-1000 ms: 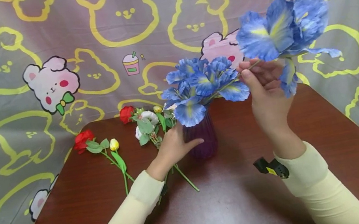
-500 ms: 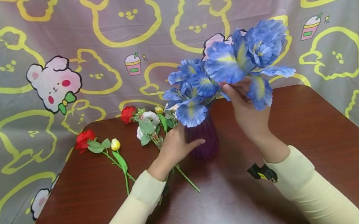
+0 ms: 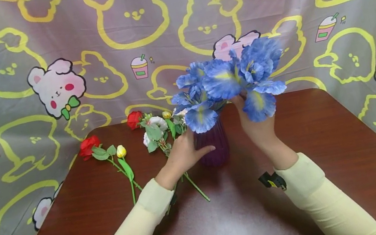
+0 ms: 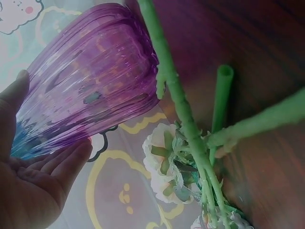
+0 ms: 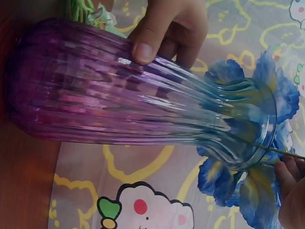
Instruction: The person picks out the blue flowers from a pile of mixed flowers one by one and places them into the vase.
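A ribbed glass vase [image 3: 214, 152], purple below and blue at the mouth, stands upright on the table. My left hand [image 3: 181, 156] holds its side, thumb across the front and fingers behind. Blue artificial irises [image 3: 200, 118] show at the vase's mouth. My right hand [image 3: 261, 132] pinches the stem of another blue iris [image 3: 221, 81], its large blooms partly covering the fingers. In the right wrist view this thin stem [image 5: 291, 153] slants across the rim into the mouth of the vase, with my right fingertips [image 5: 285, 174] just outside the rim.
Left of the vase lie a red rose [image 3: 89, 146], a yellow tulip [image 3: 121, 151], another red flower [image 3: 134, 120] and white flowers [image 3: 155, 126]. Green stems [image 4: 178, 95] cross close to the left wrist. A patterned curtain [image 3: 156, 22] hangs behind the brown table [image 3: 349, 156].
My right hand has come left and down with the iris, bringing its blooms beside the other irises over the vase. The left hand stays at the vase.
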`<state>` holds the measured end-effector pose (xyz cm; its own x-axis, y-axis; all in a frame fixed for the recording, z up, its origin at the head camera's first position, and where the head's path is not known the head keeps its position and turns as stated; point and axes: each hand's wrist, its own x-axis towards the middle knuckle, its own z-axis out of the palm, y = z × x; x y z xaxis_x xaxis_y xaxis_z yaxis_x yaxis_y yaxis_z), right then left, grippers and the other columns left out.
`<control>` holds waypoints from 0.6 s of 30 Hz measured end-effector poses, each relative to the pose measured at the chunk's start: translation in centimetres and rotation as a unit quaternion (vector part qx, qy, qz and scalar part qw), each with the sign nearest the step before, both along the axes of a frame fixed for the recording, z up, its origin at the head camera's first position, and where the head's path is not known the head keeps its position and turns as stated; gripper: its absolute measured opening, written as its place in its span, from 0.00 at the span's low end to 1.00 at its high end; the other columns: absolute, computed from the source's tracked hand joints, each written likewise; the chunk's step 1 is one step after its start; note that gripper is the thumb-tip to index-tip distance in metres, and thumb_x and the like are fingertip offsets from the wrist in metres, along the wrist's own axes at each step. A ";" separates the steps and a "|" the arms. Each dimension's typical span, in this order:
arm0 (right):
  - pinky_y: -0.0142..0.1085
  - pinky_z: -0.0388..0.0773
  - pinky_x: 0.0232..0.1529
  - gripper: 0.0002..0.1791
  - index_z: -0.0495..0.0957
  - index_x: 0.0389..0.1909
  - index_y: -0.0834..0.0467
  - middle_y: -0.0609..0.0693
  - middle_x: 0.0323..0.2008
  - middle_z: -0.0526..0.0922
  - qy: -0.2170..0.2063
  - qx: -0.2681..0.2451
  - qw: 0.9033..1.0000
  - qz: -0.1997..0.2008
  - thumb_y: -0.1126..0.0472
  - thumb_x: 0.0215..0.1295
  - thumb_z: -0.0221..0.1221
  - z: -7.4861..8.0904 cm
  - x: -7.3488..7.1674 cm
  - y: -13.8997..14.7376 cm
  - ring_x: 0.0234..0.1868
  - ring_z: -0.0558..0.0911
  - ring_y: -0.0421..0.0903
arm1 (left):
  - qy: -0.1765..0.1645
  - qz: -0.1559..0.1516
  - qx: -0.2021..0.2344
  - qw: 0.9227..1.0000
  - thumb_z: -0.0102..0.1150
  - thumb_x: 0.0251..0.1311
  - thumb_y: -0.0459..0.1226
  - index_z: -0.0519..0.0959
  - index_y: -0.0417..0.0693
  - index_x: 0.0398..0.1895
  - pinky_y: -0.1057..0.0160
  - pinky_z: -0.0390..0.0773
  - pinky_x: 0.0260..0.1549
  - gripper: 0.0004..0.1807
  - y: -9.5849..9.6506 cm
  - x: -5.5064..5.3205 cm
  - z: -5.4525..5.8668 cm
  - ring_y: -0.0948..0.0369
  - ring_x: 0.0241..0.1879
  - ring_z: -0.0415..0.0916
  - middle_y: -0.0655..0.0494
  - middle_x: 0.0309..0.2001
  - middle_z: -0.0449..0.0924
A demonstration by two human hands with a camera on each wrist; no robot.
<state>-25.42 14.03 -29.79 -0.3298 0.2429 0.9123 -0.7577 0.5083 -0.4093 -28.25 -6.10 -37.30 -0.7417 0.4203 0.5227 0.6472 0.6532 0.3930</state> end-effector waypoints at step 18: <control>0.50 0.79 0.31 0.13 0.79 0.36 0.67 0.59 0.32 0.84 -0.037 0.130 0.989 -0.069 0.63 0.56 0.68 -0.6 -0.4 0.2 0.40 0.84 0.56 | 0.001 -0.013 0.002 1.000 0.75 0.48 0.50 0.53 0.36 0.71 0.50 0.79 0.42 0.55 -0.1 0.0 0.0 0.44 0.44 0.81 0.33 0.47 0.78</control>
<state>-25.79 14.27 -30.34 -0.3774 0.0513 0.9246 -0.6476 0.6991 -0.3031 -28.22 -6.23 -37.34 -0.7289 0.4373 0.5267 0.6653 0.6340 0.3943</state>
